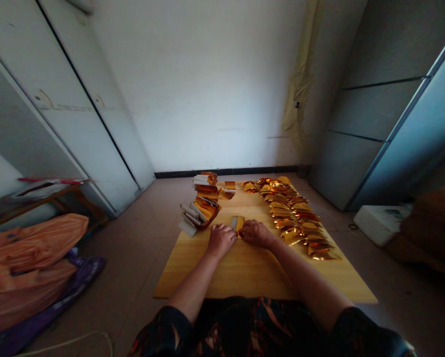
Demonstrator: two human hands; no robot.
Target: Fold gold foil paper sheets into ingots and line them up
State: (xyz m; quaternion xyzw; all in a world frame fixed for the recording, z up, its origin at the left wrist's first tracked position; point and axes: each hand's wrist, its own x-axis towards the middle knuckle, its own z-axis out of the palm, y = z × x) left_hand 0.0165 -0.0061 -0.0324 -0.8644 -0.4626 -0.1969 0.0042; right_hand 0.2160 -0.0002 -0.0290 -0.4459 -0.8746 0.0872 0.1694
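Observation:
A small sheet of gold foil paper, part gold and part pale grey, lies on the wooden board in front of me. My left hand has its fingers curled and pressed together at the sheet's near left edge. From the other side, my right hand closes its bent fingers on the gold part; its fingertips are partly hidden. To the left are stacks of loose foil paper, some showing grey backs. Rows of folded gold foil pieces run along the right side.
The wooden board sits low over a tiled floor. Behind it stands a white wall. Cabinets rise at left and a grey refrigerator-like unit at right. Orange plastic bags lie left; a white box stands right.

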